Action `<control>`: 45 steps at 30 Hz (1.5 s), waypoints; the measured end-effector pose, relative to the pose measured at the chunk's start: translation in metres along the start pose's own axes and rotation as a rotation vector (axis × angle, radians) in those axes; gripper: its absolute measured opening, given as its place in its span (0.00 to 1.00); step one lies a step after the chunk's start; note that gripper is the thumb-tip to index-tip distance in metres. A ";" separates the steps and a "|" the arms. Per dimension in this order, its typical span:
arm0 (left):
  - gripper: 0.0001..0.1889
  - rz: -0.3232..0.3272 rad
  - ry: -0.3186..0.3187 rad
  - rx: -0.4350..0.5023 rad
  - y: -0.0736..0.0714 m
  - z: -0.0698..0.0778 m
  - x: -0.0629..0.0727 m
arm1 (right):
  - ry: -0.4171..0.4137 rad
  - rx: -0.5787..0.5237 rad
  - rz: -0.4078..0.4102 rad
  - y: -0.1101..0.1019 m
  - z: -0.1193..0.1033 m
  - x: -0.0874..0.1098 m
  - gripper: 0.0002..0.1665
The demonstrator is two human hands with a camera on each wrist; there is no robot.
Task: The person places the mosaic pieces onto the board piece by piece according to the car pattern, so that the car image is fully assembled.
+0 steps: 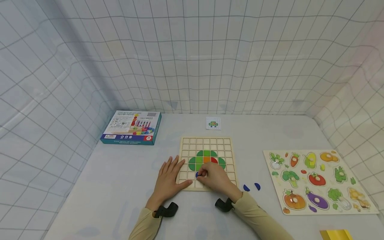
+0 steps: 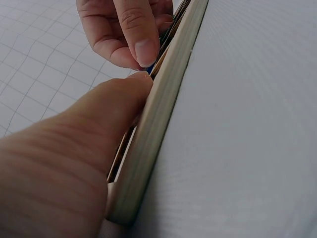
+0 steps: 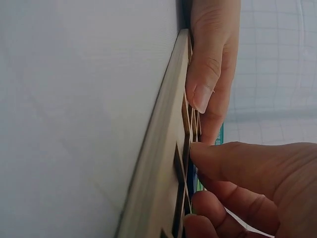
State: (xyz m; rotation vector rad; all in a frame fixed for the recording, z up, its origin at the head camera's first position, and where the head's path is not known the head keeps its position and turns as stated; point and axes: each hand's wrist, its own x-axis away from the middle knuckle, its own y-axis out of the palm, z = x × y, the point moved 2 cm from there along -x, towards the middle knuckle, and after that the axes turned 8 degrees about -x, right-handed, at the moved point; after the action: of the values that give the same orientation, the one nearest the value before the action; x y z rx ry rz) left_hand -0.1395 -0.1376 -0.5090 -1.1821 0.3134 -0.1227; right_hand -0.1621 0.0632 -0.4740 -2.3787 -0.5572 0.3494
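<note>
A wooden grid board (image 1: 185,146) lies on the table, with green, orange and red pieces set in its cells as a rounded shape. My left hand (image 1: 169,177) rests spread over the board's left edge, its thumb along the near rows. With thumb and fingers, my right hand (image 1: 215,176) pinches a blue half-round piece (image 1: 197,174) at a cell just below the green pieces. In the right wrist view the blue piece (image 3: 191,173) is mostly hidden by the fingers. Two more blue half-round pieces, one (image 1: 246,188) and another (image 1: 257,186), lie right of the board.
Behind the board lies a small pattern card (image 1: 213,123) printed with a similar coloured shape. A boxed bead toy (image 1: 131,127) is at the back left. To the right is a vegetable puzzle board (image 1: 300,185). Something yellow (image 1: 336,234) shows at the near right edge.
</note>
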 end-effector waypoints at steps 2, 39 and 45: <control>0.45 -0.002 0.000 0.000 0.000 0.000 0.000 | 0.007 -0.002 0.004 0.000 0.000 -0.001 0.07; 0.45 0.008 0.003 -0.003 0.002 0.000 0.000 | 0.251 0.107 0.197 -0.122 0.062 0.102 0.07; 0.45 0.015 0.006 -0.004 0.001 0.000 0.001 | 0.334 0.090 0.138 -0.122 0.070 0.115 0.07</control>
State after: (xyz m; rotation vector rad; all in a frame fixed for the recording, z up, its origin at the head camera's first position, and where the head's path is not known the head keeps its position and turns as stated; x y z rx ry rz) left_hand -0.1389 -0.1371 -0.5103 -1.1832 0.3280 -0.1123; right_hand -0.1249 0.2399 -0.4578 -2.3260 -0.2192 0.0319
